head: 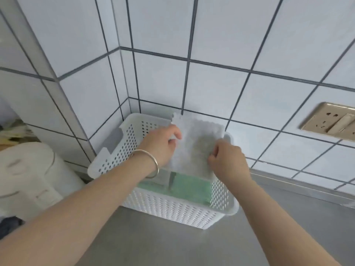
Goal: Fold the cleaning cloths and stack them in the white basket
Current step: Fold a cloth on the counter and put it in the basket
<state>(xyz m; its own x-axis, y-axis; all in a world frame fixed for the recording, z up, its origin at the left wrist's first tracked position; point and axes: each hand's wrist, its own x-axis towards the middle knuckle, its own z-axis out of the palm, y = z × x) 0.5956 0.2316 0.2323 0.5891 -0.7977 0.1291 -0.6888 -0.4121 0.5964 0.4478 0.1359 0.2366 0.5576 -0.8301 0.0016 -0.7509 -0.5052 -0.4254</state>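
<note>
Head view, progress: one green cloth [190,186] lies folded in the white basket [172,208]; a pale grey cloth [194,150] is held over it, apparently folded, not yet laid down. No further cloths visible.
Head view, grip: left hand [163,144] pinches the grey cloth's left edge; right hand [228,160] pinches its right edge.
Head view, surface: grey metal surface [153,237] carries the basket in a corner.
Head view, room: white tiled wall [211,35], socket plate [330,120], white appliance [28,175] at left.
</note>
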